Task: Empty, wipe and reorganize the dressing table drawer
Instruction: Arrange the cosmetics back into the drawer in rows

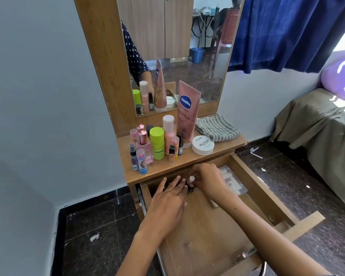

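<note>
Drawer (253, 188) stood pulled out below the counter (219, 148), emptying seemingly underway: left hand (167, 204) lay flat-fingered at its far end, right hand (205, 180) pinching a small white-capped bottle (191, 179), likely lifted next.

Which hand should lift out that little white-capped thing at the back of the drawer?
The right hand, probably. It already pinches the white-capped item at the back of the drawer. The left hand lies with straight fingers on small dark items beside it, holding nothing.
</note>
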A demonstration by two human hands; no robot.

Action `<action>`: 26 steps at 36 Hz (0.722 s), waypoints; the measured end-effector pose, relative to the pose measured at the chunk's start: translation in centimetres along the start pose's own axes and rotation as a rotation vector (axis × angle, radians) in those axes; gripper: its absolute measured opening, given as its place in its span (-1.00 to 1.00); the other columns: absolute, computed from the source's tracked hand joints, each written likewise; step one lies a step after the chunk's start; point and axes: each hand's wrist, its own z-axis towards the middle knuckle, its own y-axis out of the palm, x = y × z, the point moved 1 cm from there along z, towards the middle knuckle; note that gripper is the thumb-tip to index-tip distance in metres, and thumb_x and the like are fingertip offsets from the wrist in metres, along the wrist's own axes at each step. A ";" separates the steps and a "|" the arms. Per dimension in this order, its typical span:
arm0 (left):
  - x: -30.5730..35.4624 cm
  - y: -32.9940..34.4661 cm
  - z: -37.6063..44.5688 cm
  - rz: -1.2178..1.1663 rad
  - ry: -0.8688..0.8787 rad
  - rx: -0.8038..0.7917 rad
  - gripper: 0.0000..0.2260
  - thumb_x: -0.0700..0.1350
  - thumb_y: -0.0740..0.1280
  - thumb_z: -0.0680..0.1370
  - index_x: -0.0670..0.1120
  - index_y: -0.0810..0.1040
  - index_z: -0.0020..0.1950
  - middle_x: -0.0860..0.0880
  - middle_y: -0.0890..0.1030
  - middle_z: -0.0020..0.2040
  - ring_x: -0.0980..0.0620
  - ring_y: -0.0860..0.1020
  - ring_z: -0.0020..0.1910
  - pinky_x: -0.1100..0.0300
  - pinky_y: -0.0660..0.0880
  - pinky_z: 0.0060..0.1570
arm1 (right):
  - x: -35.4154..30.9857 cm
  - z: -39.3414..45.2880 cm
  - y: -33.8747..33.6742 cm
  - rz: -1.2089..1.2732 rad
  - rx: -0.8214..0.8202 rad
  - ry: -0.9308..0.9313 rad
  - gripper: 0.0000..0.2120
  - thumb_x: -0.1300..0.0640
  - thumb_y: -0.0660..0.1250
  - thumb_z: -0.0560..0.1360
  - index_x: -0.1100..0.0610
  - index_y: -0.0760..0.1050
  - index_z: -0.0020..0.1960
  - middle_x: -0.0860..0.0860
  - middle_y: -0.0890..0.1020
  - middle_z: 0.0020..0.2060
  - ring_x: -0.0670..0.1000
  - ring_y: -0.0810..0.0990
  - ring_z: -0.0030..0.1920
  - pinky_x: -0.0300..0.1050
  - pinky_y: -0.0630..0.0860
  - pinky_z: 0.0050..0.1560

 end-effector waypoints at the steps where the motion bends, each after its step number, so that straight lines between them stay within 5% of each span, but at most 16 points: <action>1: 0.1 0.0 0.1 0.004 -0.002 0.002 -0.55 -0.06 0.08 0.66 -0.06 0.12 0.54 0.00 0.07 0.56 0.10 -0.11 0.53 0.11 -0.33 0.39 | 0.0 0.0 -0.1 0.015 -0.009 -0.010 -0.79 0.28 0.44 0.34 0.04 0.59 -0.08 0.00 0.69 -0.14 -0.01 0.65 -0.08 -0.04 0.61 -0.05; 7: 0.1 0.2 0.3 0.009 0.015 0.030 -0.50 -0.07 0.07 0.66 -0.02 -0.03 0.56 0.03 -0.03 0.57 0.11 -0.16 0.53 0.12 -0.33 0.39 | -0.1 -0.3 -1.0 -0.025 0.003 -0.031 -0.70 0.27 0.40 0.35 -0.01 0.59 0.02 -0.04 0.68 -0.08 0.01 0.65 -0.01 0.01 0.61 -0.02; 12: 0.1 0.4 0.6 0.021 0.021 0.023 -0.48 -0.07 0.06 0.66 -0.03 -0.11 0.55 0.02 -0.11 0.57 0.11 -0.19 0.52 0.14 -0.34 0.41 | -1.9 -1.9 -4.5 0.046 0.296 -0.117 -0.80 0.19 0.40 0.44 -0.02 0.62 0.02 -0.12 0.70 -0.16 -0.10 0.66 -0.13 -0.06 0.60 -0.05; 14: 0.1 0.5 0.6 0.023 0.032 0.115 -0.47 -0.07 0.16 0.63 -0.06 0.01 0.55 -0.03 0.00 0.56 0.09 -0.12 0.52 0.13 -0.28 0.42 | -3.0 -2.3 -5.5 0.126 0.379 -0.189 -0.75 0.15 0.41 0.46 -0.05 0.59 0.11 -0.14 0.68 -0.18 -0.14 0.66 -0.19 -0.10 0.60 -0.08; 17: 0.2 0.2 0.6 0.042 0.012 0.306 -0.50 -0.06 0.41 0.47 -0.10 0.42 0.39 -0.10 0.38 0.43 0.01 0.24 0.45 0.04 0.10 0.47 | -4.1 -1.8 -5.8 0.126 0.411 -0.247 -0.65 0.15 0.39 0.50 -0.08 0.53 0.26 -0.14 0.67 -0.14 -0.10 0.66 -0.18 -0.07 0.59 -0.09; 21: 0.5 -0.2 0.6 0.047 -0.033 0.399 -0.54 -0.04 0.13 0.54 -0.15 0.36 0.42 -0.12 0.30 0.47 -0.04 0.16 0.50 0.01 0.06 0.43 | -4.9 -0.7 -5.2 0.017 0.382 -0.271 -0.52 0.19 0.31 0.52 -0.12 0.40 0.39 -0.05 0.65 -0.06 0.02 0.63 -0.10 -0.02 0.57 -0.12; 26: -0.4 0.7 0.9 0.097 -0.115 0.330 -0.39 0.01 0.39 0.47 -0.15 0.31 0.46 -0.13 0.21 0.51 -0.05 0.04 0.52 -0.04 0.03 0.41 | -5.1 0.1 -4.8 -0.069 0.381 -0.262 -0.54 0.20 0.30 0.52 -0.09 0.41 0.38 0.00 0.60 0.04 0.07 0.60 -0.06 -0.03 0.55 -0.16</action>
